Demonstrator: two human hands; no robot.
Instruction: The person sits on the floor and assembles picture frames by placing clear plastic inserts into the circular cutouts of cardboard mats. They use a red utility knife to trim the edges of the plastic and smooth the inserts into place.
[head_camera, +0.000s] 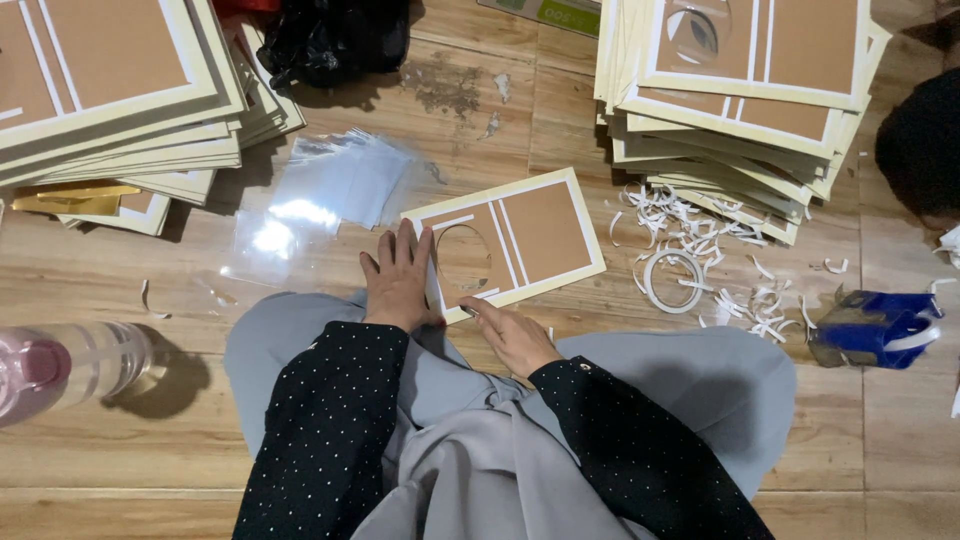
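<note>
Both arms wear long black sleeves (330, 420) sprinkled with small white dots, evenly spaced, reaching to the wrists. The cuffs sit snug; the right one (575, 370) seems to carry a small pale button or stud, though the view is too coarse to be sure. Below the sleeves spreads a wide grey garment (480, 440), plain and smooth, gathered into soft folds in the middle. The left hand (398, 280) and right hand (515, 335) are bare, without rings or a watch.

We see dim, warm overhead light, hard glare on the clear plastic sheets (300, 215), soft shadows, and slightly blurred edges.
</note>
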